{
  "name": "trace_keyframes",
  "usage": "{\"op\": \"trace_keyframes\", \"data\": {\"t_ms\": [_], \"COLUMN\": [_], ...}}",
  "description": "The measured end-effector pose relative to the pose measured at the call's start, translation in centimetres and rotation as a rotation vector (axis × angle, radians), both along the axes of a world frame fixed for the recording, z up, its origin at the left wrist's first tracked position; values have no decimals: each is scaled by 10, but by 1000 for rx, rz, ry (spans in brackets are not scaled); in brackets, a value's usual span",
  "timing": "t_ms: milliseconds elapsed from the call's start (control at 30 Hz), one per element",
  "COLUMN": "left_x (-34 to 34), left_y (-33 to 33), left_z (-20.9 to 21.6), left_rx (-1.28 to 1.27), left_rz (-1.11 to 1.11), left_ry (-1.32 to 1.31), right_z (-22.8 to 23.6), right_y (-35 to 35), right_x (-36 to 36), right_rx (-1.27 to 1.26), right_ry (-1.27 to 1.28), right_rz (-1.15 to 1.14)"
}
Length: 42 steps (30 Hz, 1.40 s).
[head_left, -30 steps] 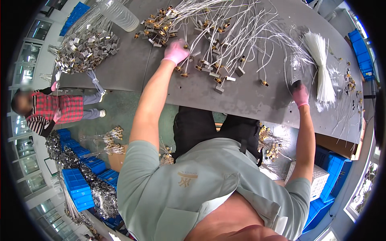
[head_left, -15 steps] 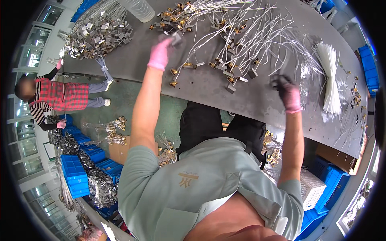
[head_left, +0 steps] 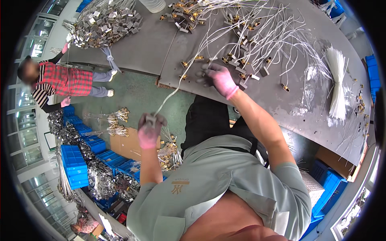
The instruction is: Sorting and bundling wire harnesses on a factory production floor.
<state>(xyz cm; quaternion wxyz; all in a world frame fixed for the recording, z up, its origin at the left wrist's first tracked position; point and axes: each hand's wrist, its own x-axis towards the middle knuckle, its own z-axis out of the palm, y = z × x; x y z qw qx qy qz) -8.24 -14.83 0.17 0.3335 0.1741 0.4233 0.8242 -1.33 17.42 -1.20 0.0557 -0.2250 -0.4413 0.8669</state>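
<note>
My left hand (head_left: 150, 129), in a pink glove with dark grey fingers, is closed around a small grey block (head_left: 150, 119) in front of the table edge. From it a white wire (head_left: 173, 93) runs up to the wires on the tabletop. My right hand (head_left: 219, 80), gloved alike, hovers low over the near part of the table; its slightly blurred fingers are apart, beside the pile of wired grey blocks with brass-coloured parts (head_left: 237, 60). Two brass-coloured pieces (head_left: 183, 76) lie near the table edge, left of that hand.
The grey table (head_left: 257, 94) carries a large heap of grey blocks (head_left: 106, 26) at far left, a clear plastic container (head_left: 155, 5), and a white wire bundle (head_left: 337, 84) at right. A person in a red checked apron (head_left: 66, 80) stands at left, near blue crates (head_left: 74, 164).
My left hand has come back from the tabletop toward me, drawing a block with its wire. My right hand has moved left across the table toward the wired pieces.
</note>
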Motion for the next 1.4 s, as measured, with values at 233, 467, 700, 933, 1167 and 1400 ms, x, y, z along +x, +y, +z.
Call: {"op": "trace_keyframes", "data": {"t_ms": [233,467,700,933,1167,1400], "left_x": [41,23,26,13,12,12], "left_y": [-55,-69,-65,-82,-73,-67], "left_z": [-15,-25,-32,-54,-53,-60], "left_rx": [-51,153,-121,-254,-263,-392], "left_rz": [21,21,-9,22,49,41], "left_ry": [-163,-235,-152,-159,-150,-246], "right_z": [13,10,50,89,84,75], "right_y": [7,34,52,85,87,97], "right_x": [-33,-28,-17,7,18,28], "right_rx": [14,31,45,223,242,335], "right_ry": [26,57,193,303,208,178], "right_rz": [-128,-326,-346,-570,-532,-565]}}
